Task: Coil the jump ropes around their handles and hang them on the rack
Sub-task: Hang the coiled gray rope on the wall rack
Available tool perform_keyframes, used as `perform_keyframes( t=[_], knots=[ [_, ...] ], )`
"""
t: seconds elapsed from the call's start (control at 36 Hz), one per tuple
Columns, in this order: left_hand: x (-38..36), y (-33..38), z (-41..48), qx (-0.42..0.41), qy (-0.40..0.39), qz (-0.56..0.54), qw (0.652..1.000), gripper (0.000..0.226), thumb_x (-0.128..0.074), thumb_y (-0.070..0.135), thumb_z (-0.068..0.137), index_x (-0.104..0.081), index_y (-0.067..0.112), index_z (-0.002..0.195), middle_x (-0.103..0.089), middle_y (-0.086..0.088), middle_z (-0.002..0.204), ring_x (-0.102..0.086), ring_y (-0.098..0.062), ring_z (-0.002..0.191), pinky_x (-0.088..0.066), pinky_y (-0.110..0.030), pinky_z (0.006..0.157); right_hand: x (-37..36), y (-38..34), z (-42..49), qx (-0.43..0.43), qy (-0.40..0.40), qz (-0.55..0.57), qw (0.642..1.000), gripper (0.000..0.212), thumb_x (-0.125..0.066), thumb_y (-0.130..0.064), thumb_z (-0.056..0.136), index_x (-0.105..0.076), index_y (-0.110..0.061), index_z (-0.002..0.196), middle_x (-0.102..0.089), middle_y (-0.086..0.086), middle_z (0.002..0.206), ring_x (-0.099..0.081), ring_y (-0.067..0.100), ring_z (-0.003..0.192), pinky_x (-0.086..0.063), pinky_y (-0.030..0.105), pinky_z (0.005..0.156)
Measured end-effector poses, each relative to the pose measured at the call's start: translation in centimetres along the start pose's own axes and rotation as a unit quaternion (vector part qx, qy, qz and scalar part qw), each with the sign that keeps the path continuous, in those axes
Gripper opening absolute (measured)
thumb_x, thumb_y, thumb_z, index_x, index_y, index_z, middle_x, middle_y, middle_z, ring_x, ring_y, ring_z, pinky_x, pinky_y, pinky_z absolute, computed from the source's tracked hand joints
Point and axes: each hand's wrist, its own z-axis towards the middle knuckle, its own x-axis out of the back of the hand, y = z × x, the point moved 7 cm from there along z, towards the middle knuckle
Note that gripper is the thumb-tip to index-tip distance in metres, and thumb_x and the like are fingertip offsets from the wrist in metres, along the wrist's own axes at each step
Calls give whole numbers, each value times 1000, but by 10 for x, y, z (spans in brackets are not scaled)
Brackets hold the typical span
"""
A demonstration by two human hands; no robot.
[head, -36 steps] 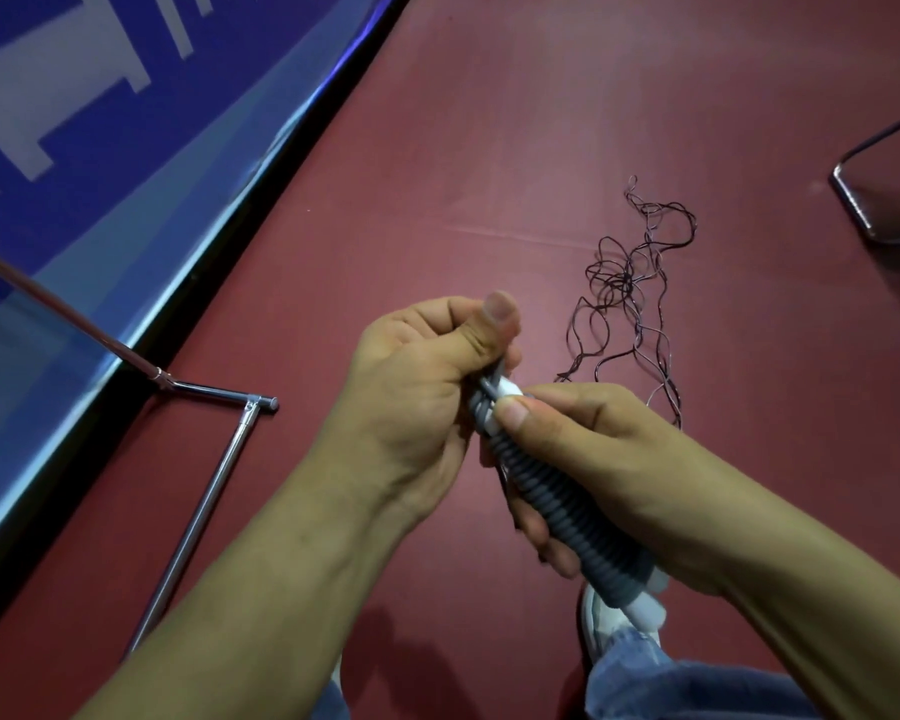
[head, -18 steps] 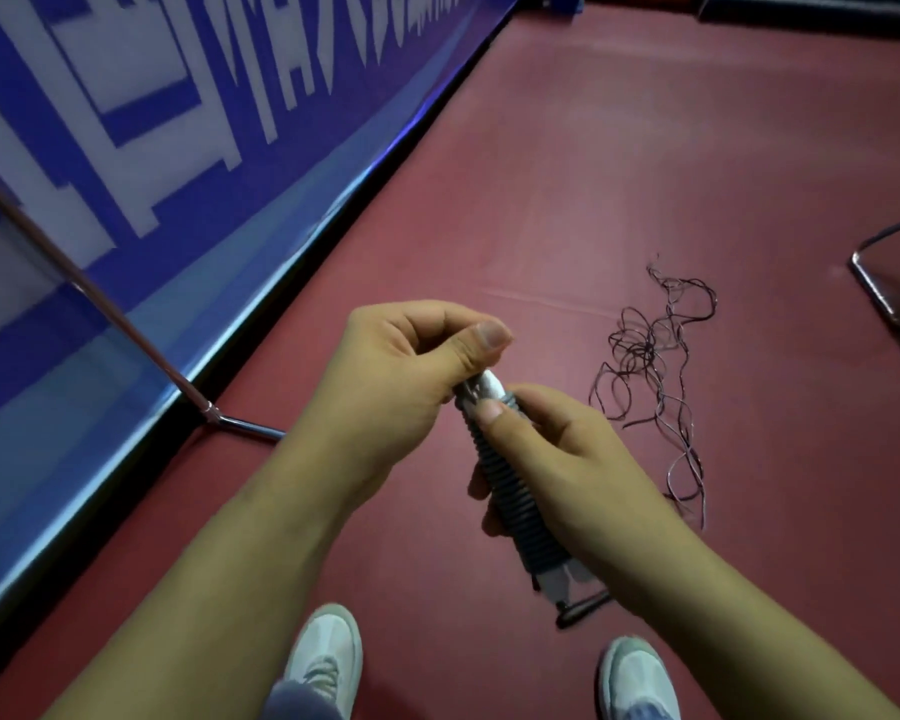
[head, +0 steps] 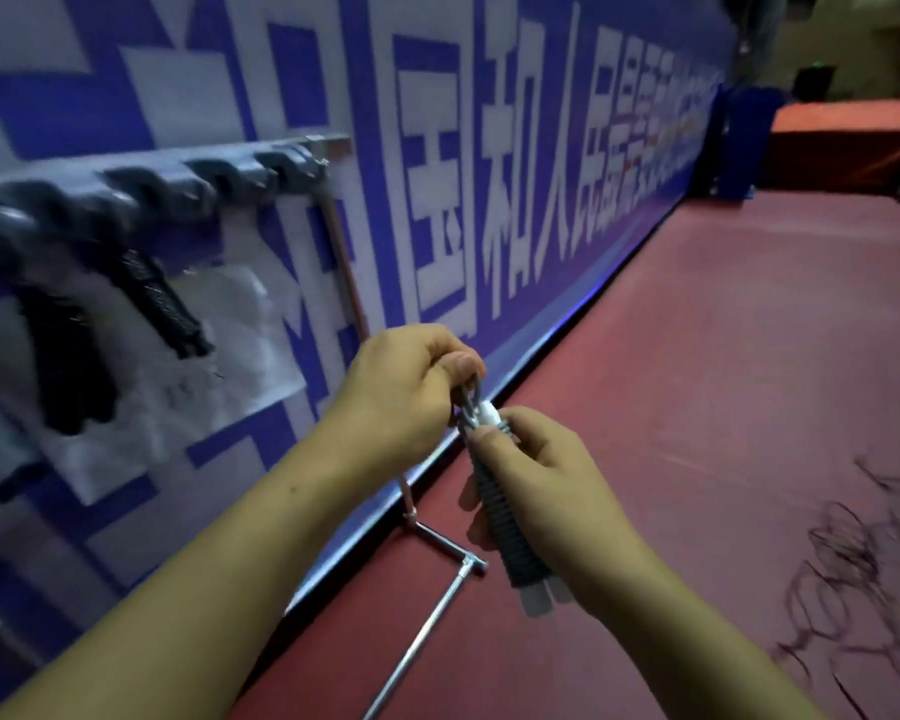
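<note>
One grey jump rope coiled round its pale handles (head: 505,522), two handle ends showing, sits mid-scene, near. My right hand (head: 557,491) grips the coil; my left hand (head: 406,392) pinches its top loop. Two black coiled ropes (head: 159,298) hang on the grey hooked rack (head: 178,179), left. One loose dark rope tangle (head: 842,579) lies on the floor, right. The blue banner (head: 541,148) reads 国和人, rest blurred.
</note>
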Motion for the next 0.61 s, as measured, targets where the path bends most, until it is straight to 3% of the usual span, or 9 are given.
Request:
perform_keyframes(
  t=[0.08,0.14,0.19,0.28,0.36,0.53,0.61],
  knots=[
    [57,-6,2,35,34,-10,999,26,-58,7,97,-71,12,75,-70,-3,64,-65,-10,57,-49,-19,56,-49,-30,18,32,-51,18,998,15,-53,-25,103,-67,-30,102,-64,25,74,-62,31,54,-54,40,56],
    [96,-10,5,52,51,1,997,26,-59,9,98,-71,10,75,-71,-5,63,-68,-15,59,-55,-29,59,-81,-47,33,34,-86,26,995,19,-51,-23,102,-66,-35,101,-65,25,75,-64,32,56,-53,40,58],
    [133,-11,9,60,66,29,996,24,-59,11,99,-71,9,77,-72,-7,65,-70,-19,62,-57,-35,61,-109,-64,47,39,-115,21,992,18,-51,-24,101,-66,-33,102,-69,20,76,-69,35,62,-53,42,62],
    [179,-11,19,67,67,98,991,22,-61,15,99,-72,10,81,-73,-4,70,-70,-11,61,-51,-20,54,-145,-82,68,29,-145,42,988,14,-53,-24,100,-65,-27,107,-72,22,83,-71,35,68,-57,45,67],
    [213,-14,38,60,65,178,980,22,-63,23,98,-71,19,77,-71,2,70,-66,-9,64,-48,-24,61,-174,-97,88,3,-176,86,981,15,-53,-24,102,-61,-21,115,-72,18,81,-71,30,68,-55,45,70],
    [256,-40,82,102,99,231,963,25,-67,28,96,-76,13,79,-59,1,58,-50,-3,50,-32,-14,45,-207,-118,138,0,-176,106,979,20,-53,-27,104,-61,-12,115,-68,15,78,-64,24,64,-55,34,59],
    [263,-52,105,120,112,242,956,30,-66,26,96,-73,11,72,-63,-5,65,-50,-10,56,-36,-25,53,-214,-121,164,9,-158,105,982,22,-54,-28,104,-62,-9,111,-66,17,79,-64,23,65,-56,34,59]
  ],
)
